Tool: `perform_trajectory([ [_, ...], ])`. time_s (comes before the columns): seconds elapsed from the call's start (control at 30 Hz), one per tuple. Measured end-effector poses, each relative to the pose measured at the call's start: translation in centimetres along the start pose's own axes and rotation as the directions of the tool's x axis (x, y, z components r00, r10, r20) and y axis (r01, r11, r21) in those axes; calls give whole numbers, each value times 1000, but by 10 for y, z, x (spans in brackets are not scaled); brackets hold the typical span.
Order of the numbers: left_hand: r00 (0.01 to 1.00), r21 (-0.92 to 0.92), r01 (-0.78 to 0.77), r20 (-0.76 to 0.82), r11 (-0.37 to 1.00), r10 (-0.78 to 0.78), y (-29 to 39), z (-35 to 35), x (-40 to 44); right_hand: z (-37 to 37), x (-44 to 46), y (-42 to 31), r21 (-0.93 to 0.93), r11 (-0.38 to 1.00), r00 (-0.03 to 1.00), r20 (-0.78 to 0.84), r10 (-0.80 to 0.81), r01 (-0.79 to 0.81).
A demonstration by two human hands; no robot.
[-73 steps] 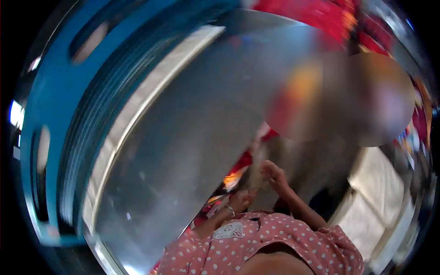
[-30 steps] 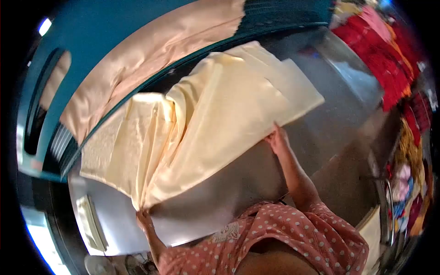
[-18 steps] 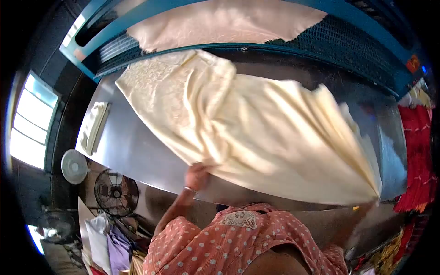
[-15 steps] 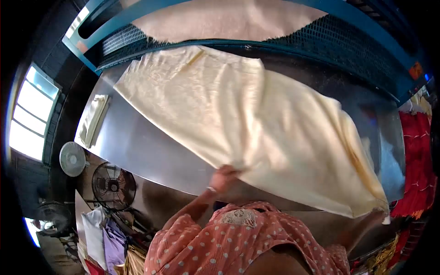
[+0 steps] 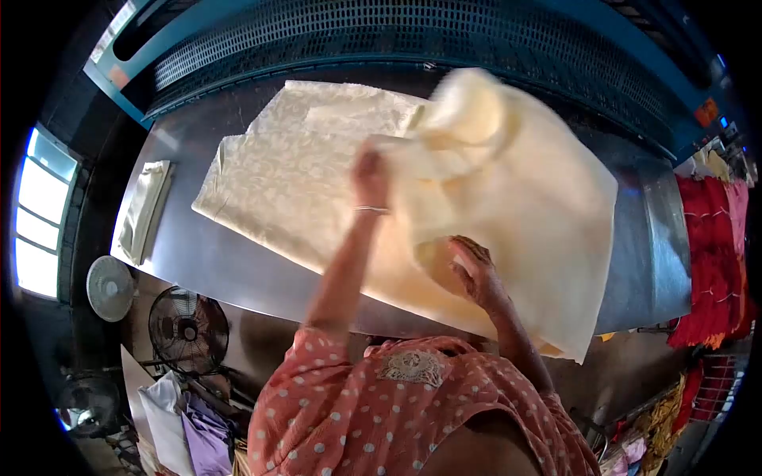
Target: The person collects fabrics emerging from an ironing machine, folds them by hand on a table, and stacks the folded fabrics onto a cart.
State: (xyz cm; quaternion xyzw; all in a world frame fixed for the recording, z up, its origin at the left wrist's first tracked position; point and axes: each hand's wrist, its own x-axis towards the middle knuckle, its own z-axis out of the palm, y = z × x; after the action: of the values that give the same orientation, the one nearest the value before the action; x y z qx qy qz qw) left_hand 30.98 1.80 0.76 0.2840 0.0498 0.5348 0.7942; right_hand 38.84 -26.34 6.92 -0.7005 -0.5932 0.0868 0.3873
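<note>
A large cream patterned cloth point(image 5: 548, 206) spreads over a shiny metal table point(image 5: 262, 254). Its left part lies flat and layered, while the right part billows up, blurred by motion. My left hand point(image 5: 371, 178), with a thin bracelet at the wrist, is closed on the cloth near the middle; its fingertips are smeared. Lower and to the right, my right hand point(image 5: 475, 274) rests over the cloth beside a fold, its fingers stretched out and thumb apart.
A folded cream cloth point(image 5: 143, 210) lies at the table's left end. Behind the table runs a blue machine with a perforated guard point(image 5: 317, 36). Red fabric point(image 5: 710, 254) hangs at right. A white fan point(image 5: 109, 287) and a black fan point(image 5: 188, 329) stand at left.
My left hand has moved up and away from me, lifting cloth. My right hand has come in from the far right corner. The pale cloth on the machine is out of view.
</note>
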Motion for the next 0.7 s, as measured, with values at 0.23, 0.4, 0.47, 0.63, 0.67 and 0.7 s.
perform_trajectory([
  [0.23, 696, 831, 531, -315, -167, 645, 280, -230, 5, -12, -131, 83, -521, 760, 897, -401, 184, -389],
  [0.4, 674, 819, 534, -563, 211, 479, 271, -267, 20, -37, -239, 127, -134, 671, 524, -740, 422, -729],
  [0.47, 805, 870, 409, -486, 276, 339, 241, -232, 39, -44, -249, 138, -26, 638, 461, -715, 526, -769],
  [0.63, 997, 976, -65, 72, 210, -24, 119, -64, 8, -36, -242, 190, 8, 630, 477, -646, 596, -777],
  [0.67, 969, 982, -186, 189, 30, -157, 97, -26, -12, -45, -211, 146, 46, 563, 443, -566, 696, -825],
  [0.7, 856, 901, -434, 409, -9, -317, 68, -20, -41, -61, -181, 98, 82, 490, 399, -474, 785, -868],
])
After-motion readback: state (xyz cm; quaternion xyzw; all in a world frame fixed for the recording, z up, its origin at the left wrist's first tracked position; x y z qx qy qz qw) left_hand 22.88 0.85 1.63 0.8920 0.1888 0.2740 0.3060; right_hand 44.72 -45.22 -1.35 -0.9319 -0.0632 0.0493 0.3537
